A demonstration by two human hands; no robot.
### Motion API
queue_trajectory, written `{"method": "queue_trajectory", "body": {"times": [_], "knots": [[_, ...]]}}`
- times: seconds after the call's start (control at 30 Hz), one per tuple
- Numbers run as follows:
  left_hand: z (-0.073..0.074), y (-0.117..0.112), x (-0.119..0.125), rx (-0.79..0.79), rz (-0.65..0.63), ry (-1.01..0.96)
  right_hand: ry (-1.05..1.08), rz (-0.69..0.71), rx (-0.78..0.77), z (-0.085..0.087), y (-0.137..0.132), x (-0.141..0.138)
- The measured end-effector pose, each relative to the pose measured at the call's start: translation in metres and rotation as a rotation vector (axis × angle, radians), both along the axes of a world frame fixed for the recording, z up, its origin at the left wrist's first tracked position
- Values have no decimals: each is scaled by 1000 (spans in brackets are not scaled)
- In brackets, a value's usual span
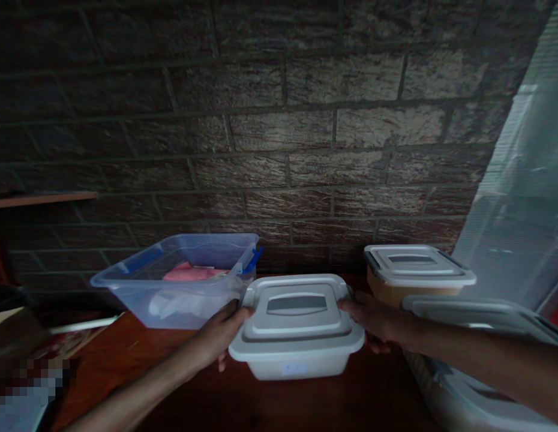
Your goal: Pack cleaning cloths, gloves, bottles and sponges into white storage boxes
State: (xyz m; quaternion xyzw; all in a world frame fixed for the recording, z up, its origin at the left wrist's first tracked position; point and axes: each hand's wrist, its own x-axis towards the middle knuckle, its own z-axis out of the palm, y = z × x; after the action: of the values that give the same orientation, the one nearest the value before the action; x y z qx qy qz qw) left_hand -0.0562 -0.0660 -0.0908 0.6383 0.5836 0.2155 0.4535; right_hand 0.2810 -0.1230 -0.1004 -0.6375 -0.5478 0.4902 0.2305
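A lidded storage box (pixel 299 363), white with a grey panel in its lid, is between my hands at the middle of the wooden table. My left hand (pixel 227 329) grips its left end, thumb on the lid's rim and fingers curled underneath. On the opposite end, my right hand (pixel 369 315) holds the box in the same way, with the thumb over the lid edge. The lid (pixel 297 327) sits closed on the box, so its contents are hidden. Whether the box touches the table or is slightly raised, I cannot tell.
An open clear bin (pixel 171 303) with blue latches holds pink and white items at the left. To the right stand a lidded box (pixel 409 264) with a tan body and larger lidded containers (pixel 481 309). Behind rises a dark brick wall (pixel 279 132).
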Motion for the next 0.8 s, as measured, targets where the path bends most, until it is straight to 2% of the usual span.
{"method": "queue_trajectory", "body": {"times": [0.17,0.33,0.5,0.8], "knots": [[3,-1,5,10,-7,29,-34,-15,33,-3,1,1],[10,-4,7,6,1,43,-76,-23,45,1,-1,-2],[9,-3,5,-1,-12,58,-120,-17,43,3,-3,-3],[17,-2,4,-7,-52,135,-192,18,78,-7,0,4]]}}
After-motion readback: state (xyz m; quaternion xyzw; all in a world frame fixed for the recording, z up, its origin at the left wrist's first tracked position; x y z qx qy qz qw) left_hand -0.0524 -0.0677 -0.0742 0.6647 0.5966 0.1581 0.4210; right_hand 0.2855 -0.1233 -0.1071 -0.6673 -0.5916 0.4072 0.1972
